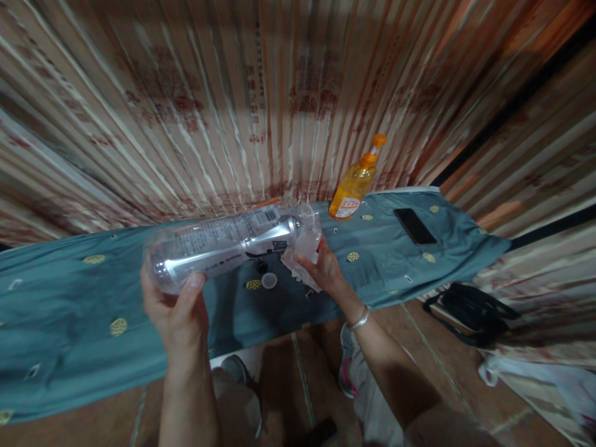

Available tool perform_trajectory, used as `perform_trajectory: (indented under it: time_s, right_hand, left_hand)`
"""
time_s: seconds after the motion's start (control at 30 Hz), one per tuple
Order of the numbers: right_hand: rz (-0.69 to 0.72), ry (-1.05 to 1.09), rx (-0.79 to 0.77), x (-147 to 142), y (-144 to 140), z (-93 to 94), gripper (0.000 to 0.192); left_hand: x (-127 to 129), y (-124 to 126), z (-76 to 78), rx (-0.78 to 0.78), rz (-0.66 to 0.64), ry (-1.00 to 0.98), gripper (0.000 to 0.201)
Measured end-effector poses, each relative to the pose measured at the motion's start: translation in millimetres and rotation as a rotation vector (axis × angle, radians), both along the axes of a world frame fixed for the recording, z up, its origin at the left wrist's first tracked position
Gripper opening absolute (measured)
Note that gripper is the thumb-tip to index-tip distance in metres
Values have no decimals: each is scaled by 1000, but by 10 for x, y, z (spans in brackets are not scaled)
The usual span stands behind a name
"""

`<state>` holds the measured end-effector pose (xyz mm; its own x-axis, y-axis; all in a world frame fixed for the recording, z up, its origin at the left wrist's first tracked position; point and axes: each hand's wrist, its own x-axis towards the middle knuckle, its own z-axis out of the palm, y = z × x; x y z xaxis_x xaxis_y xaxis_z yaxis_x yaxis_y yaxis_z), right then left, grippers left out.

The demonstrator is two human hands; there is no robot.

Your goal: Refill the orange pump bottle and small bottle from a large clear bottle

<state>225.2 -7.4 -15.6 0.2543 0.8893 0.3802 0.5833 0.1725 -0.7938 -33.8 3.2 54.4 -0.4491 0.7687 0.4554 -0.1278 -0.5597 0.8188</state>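
A large clear plastic bottle (223, 245) with a silver printed label lies nearly level above the cloth, its neck end to the right and slightly higher. My left hand (177, 307) is closed around its base, thumb on the near side. At the other end, my right hand (321, 264) pinches a crumpled white tissue (305, 254) against the bottle's neck. Part of the tissue hangs below the fingers. Beneath the bottle, a small round whitish cap (269, 280) rests on the cloth, beside a small dark object (262, 266) that I cannot make out.
A teal patterned cloth (93, 316) covers the narrow table. Towards the back stands an orange pump bottle (351, 189), with a dark phone (414, 226) to its right. A pleated curtain (209, 112) hangs behind. A black bag (475, 310) is on the floor at right.
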Motion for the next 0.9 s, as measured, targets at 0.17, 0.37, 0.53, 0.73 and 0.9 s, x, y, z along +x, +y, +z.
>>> perform_trajectory:
  time_s: [0.17,0.37,0.53,0.73,0.9]
  right_hand:
    - [7,23,1,-1,2,-3,62]
    - [-2,37,-13,-15,-5,21,58]
    - [-6,49,-15,-21,-10,28,56]
    - [-3,21,4,-5,1,-15,63]
    - [-10,19,19,-7,6,-34,63]
  left_hand:
    - [-14,3,-5,-8,-12,45,74]
    - [1,-10,19,-15,-3,41,75]
    - [3,-10,11,-9,-2,14,75]
    - [-3,-9,9,-10,-10,31,74]
    - [7,-10,28,-3,0,15,75]
